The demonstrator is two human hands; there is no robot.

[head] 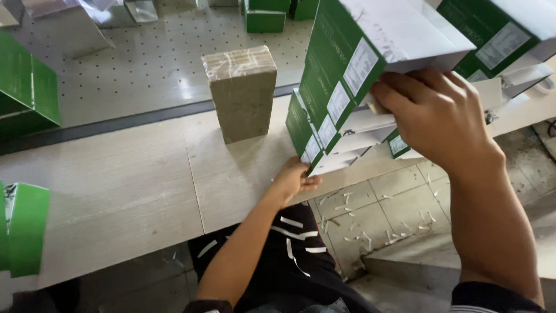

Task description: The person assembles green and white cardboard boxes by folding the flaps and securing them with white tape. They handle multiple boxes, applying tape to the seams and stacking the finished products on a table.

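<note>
Hands: left (294,179) under, right (431,116) atop green-white carton stack (333,93) w/ grip.

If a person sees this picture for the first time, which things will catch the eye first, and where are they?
First comes the stack of green and white cartons, right of centre, tilted at the table's front edge: the right hand grips its upper side and the left hand supports its lower corner. Next is the brown wrapped block, upright and alone on the pale wooden table. White paper strips litter the tiled floor below.
</note>
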